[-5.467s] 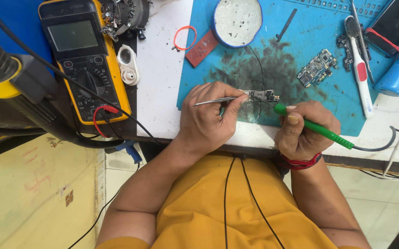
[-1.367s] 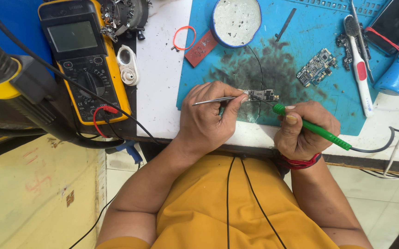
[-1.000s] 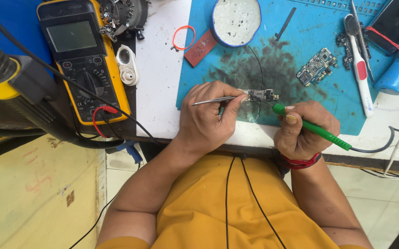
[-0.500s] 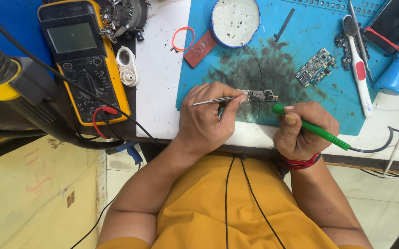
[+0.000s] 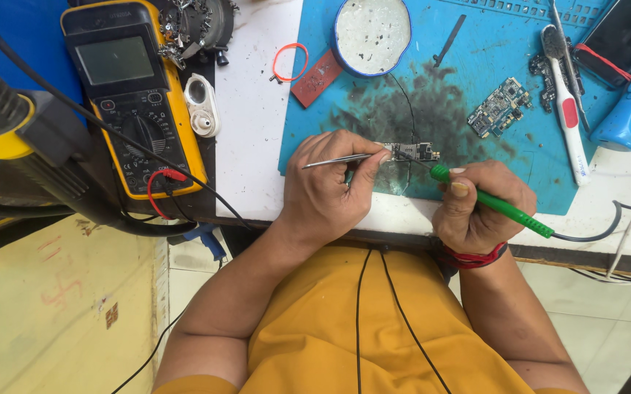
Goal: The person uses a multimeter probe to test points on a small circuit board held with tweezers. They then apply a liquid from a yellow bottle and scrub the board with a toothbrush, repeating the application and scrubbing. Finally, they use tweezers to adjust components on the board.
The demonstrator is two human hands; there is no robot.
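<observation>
On the near edge of the blue mat (image 5: 520, 87), a small circuit board (image 5: 412, 152) is lying flat, on a dark stained patch of the mat. It is pinned at its left end by a pair of tweezers (image 5: 334, 158), which are pinched shut between the thumb and fingers of the left hand (image 5: 326, 191). From the right of the board, the tip of a green soldering iron (image 5: 494, 204) is brought against it; the iron is gripped like a pen by the closed right hand (image 5: 479, 208). Further up the mat from the board, a round white tin (image 5: 372, 33) is seen, and to its right a 2nd circuit board (image 5: 499, 107). Well left of the mat, a yellow meter (image 5: 129, 95) is laid on the bench.
</observation>
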